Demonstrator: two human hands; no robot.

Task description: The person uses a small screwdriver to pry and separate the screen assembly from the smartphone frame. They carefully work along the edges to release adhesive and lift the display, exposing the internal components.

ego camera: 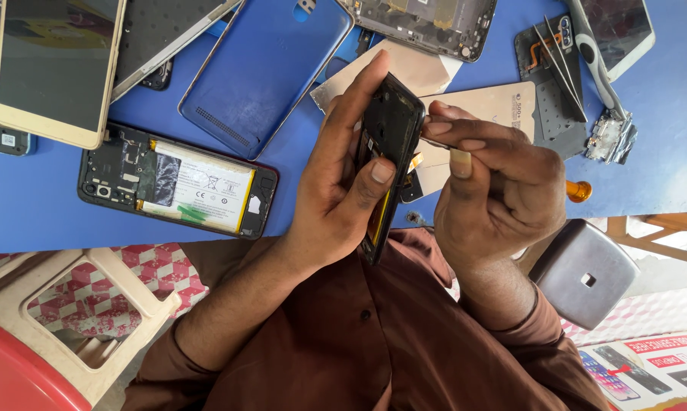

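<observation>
My left hand (336, 183) grips an opened black phone (389, 152), held edge-on and upright above the blue table (39, 213), fingers along its far side and thumb on its near edge. A yellow flex strip shows inside the phone. My right hand (496, 190) pinches a thin metal tool (437, 141) between thumb and fingers, with its tip touching the phone's right edge. An orange knob (578, 190), apparently the tool's handle end, sticks out behind this hand.
On the table lie an opened phone with its battery exposed (178, 185), a blue back cover (263, 68), a gold phone (54, 68), a bare frame (427, 23), tweezers (562, 65) and a cracked white phone (617, 30). A plastic stool (85, 304) and a metal stool (583, 274) stand below.
</observation>
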